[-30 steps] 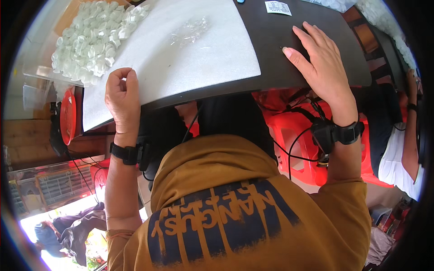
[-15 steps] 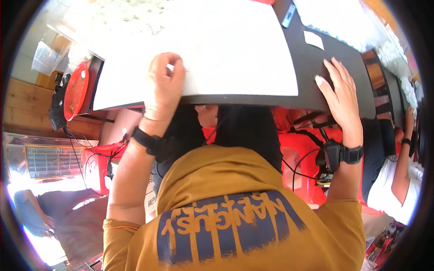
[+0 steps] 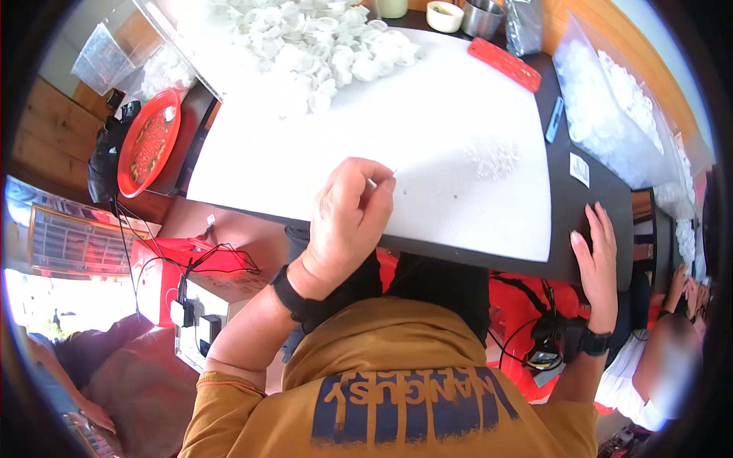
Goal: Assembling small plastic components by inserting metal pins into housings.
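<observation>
White paper sheet [image 3: 427, 145] covers the dark table [image 3: 603, 198]; left hand [image 3: 347, 217] pinches something tiny, probably light and fiddly; right hand [image 3: 599, 256] lies spread flat.

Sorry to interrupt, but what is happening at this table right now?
A person sits at a dark table covered by a white sheet. Their left hand is curled at the sheet's near edge, fingertips pinched together; whether it holds anything cannot be told. Their right hand lies flat on the table's edge. A heap of small white pieces lies at the far side.

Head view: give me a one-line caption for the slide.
Left hand pinches fingertips over a white sheet; right hand rests on the dark table edge.
</observation>
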{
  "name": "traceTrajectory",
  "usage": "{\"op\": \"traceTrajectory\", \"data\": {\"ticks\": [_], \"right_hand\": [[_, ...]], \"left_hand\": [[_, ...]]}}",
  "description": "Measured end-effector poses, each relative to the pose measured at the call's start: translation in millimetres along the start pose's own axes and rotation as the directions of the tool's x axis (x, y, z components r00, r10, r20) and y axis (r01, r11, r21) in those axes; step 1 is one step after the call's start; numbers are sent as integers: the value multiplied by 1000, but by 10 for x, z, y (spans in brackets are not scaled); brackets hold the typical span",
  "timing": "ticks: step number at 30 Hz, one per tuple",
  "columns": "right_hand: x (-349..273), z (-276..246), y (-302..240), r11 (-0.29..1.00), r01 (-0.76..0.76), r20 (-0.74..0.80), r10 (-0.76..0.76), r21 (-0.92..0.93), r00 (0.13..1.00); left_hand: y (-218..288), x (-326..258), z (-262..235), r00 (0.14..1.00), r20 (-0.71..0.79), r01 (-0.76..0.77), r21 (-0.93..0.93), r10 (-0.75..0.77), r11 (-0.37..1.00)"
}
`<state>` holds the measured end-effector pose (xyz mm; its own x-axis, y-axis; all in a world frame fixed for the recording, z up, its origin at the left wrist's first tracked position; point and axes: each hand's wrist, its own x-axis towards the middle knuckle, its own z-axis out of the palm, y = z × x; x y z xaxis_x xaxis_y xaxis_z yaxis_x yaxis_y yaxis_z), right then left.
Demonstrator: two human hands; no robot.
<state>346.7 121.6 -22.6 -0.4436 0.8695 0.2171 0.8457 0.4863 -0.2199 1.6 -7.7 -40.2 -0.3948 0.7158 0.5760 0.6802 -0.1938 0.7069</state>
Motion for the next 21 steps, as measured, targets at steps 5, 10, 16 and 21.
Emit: {"op": "traceTrajectory", "data": {"ticks": [5,10,16,21], "right_hand": [[365,-371,-397,919,-17,-10,23,393,1000],[1049,-472,-1594,790,322,24,-391,522,920],[1717,222,-2551,545,684,-42,-767,486,641],[1899,669,-2884,443,821,-49,-870,361,491]], "left_hand": [[-18,21,-35,990,30,140,-161,-137,977],[-99,29,-171,948,150,317,-370,-280,873],[-130,76,-282,857,200,452,-734,-474,507],[-186,60,-332,849,187,396,-845,-494,360]]}}
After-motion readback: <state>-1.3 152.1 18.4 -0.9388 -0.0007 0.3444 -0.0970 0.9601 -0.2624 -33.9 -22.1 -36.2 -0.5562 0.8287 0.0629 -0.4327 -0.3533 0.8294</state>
